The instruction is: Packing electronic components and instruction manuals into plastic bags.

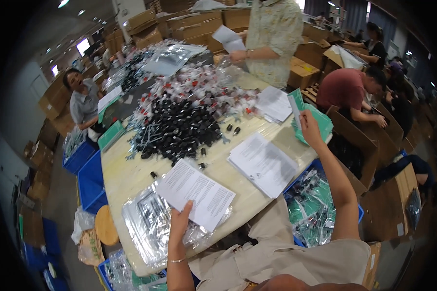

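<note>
White printed sheet (199, 189), slantwise over clear plastic bags (140, 228); green-and-white card (294, 110), tilted at green stack (323, 125).

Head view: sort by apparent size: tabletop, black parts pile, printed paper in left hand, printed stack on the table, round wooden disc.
1. Tabletop, by outline
2. Black parts pile
3. Printed paper in left hand and printed stack: too alike to rank
4. Round wooden disc

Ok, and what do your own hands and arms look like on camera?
The left hand and right hand are ungloved, and no sleeve covers the visible left forearm or right forearm. A thin, pale bracelet circles the left wrist; I see none on the right.
</note>
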Demonstrator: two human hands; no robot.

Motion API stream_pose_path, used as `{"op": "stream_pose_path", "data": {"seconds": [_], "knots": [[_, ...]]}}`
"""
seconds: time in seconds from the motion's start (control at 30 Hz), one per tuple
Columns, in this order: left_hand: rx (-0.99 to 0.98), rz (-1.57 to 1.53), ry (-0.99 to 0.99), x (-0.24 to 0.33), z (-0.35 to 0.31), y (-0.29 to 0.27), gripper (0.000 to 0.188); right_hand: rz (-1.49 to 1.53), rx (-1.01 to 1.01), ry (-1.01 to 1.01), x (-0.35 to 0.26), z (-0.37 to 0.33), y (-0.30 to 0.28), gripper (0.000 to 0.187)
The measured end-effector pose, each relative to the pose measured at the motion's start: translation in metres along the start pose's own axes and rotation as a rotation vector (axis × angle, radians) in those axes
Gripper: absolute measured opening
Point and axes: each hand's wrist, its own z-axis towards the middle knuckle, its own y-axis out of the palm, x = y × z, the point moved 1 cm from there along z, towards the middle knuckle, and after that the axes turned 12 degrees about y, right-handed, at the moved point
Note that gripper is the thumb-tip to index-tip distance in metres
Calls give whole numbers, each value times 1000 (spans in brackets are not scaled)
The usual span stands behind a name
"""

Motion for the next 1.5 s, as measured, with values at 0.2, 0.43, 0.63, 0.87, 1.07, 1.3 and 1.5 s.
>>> {"op": "stream_pose_path", "data": {"seconds": [0.2, 0.43, 0.63, 0.87, 1.07, 1.3, 1.5], "knots": [[30, 45, -159, 7, 8, 0, 47, -41, -775, -440, -132, -110, 95, 11], [36, -75, -182, 5, 5, 2, 53, -180, -882, -1262, -129, -164, 144, 9], [-65, -142, -98, -6, 6, -5, 43, -77, -822, -1350, -127, -158, 136, 13], [80, -252, 23, -12, 0, -11, 36, 786, -1036, 280, -108, -173, 142, 56], [164, -103, 209, 13, -7, -2, 35, 1063, -1105, 669, -130, -200, 162, 40], [-9, 239, 19, 68, -21, -38, 36, 691, -995, 425, -142, -173, 181, 24], [67, 1160, 470, 115, -44, -80, 59, 675, -1308, 433, -167, -136, 136, 19]]}}
